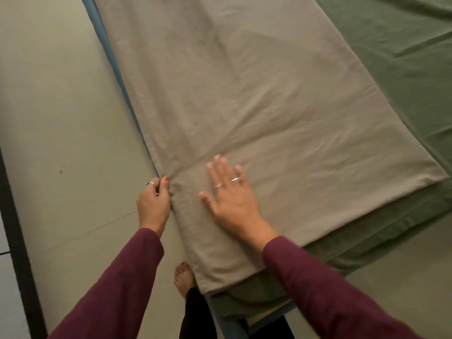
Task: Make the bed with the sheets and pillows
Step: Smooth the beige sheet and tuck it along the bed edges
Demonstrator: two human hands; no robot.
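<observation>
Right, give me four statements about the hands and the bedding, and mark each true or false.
1. The right hand lies flat, fingers spread, on the beige sheet. True.
2. The left hand hangs free of the sheet. False: it pinches the sheet's edge at the bedside.
3. A green sheet lies under the beige sheet. True.
4. A pillow sits on the beige sheet. False: no pillow is in view.
</observation>
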